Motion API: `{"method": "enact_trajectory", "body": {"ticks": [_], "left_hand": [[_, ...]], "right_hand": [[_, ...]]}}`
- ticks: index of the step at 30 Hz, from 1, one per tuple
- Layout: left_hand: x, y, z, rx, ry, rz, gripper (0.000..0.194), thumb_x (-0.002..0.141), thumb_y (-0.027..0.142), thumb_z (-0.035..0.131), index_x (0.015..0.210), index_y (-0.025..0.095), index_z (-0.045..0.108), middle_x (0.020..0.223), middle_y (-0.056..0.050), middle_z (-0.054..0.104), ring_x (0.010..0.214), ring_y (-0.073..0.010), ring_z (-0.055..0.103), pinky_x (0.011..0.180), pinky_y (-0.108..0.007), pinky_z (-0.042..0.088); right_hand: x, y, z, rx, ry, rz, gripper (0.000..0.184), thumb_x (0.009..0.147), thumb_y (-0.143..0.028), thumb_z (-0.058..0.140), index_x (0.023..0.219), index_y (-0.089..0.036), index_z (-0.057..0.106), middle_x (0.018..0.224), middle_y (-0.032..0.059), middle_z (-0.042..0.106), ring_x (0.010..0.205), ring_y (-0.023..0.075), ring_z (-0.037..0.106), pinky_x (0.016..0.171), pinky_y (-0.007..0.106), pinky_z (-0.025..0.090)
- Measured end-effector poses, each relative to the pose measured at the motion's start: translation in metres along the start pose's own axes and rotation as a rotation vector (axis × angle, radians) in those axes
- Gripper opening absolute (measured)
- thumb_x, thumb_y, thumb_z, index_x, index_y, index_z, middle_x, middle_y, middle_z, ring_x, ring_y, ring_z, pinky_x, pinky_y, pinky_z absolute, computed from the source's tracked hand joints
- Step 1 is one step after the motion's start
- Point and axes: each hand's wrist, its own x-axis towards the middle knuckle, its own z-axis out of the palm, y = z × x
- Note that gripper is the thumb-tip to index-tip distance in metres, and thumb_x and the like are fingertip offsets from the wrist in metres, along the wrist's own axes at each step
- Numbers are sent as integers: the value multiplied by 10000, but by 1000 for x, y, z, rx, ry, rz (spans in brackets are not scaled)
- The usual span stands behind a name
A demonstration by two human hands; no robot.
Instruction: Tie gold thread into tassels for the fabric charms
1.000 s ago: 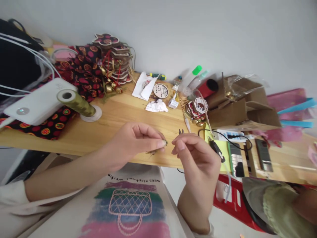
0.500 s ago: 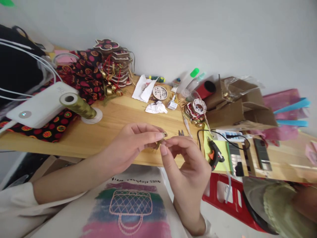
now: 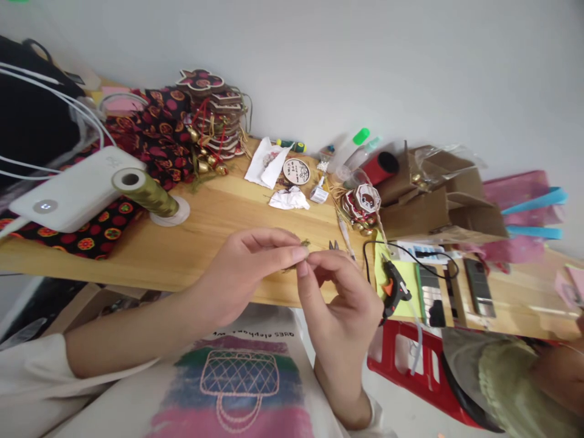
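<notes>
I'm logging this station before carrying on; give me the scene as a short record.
Left hand: pinching a small green piece
Right hand: fingertips close to the left thumb; grip unclear
Left side: green thread spool, by a white device
Right side: glue gun, partly on yellow paper
Behind glue gun: cardboard box

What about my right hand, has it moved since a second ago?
Yes. Judged against the glue gun, your right hand has moved left, closer to your left hand.
</notes>
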Motion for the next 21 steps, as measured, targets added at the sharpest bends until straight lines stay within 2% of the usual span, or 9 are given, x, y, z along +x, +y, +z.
{"method": "enact_trajectory", "body": {"ticks": [3,10,15,18,21], "left_hand": [[-2,-1,-1,8,-1,41,109,639,151,838,629,234,768,727,47,726,706,-80,634,680,-189,523],[-5,-2,-12,133,-119,204,173,735,106,782,726,278,798,807,59,756,818,-67,679,765,-140,534],[1,3,-23,299,-40,319,108,764,200,798,798,303,795,844,64,774,832,-75,685,770,-144,533],[6,9,-28,429,-11,406,91,825,244,751,894,293,785,910,52,777,875,-86,684,781,-154,525],[9,16,-29,526,-108,428,121,893,245,667,947,268,773,983,29,775,969,-107,683,859,-178,512]], "right_hand": [[0,2,0,19,3,-5,142,852,-86,647,868,-227,648,726,-46,613,661,93,553,591,229,467],[1,8,-3,127,1,-1,151,852,-100,669,894,-245,676,712,-44,628,641,94,573,577,221,481],[1,9,-7,167,-38,8,145,856,-102,662,895,-242,675,706,-39,626,651,100,581,582,223,485],[2,8,-9,212,-87,39,133,845,-100,669,869,-231,669,719,-38,628,669,96,575,597,216,482],[3,7,-11,283,-155,89,119,827,-98,669,837,-216,663,709,-34,619,648,97,559,583,218,478]]}}
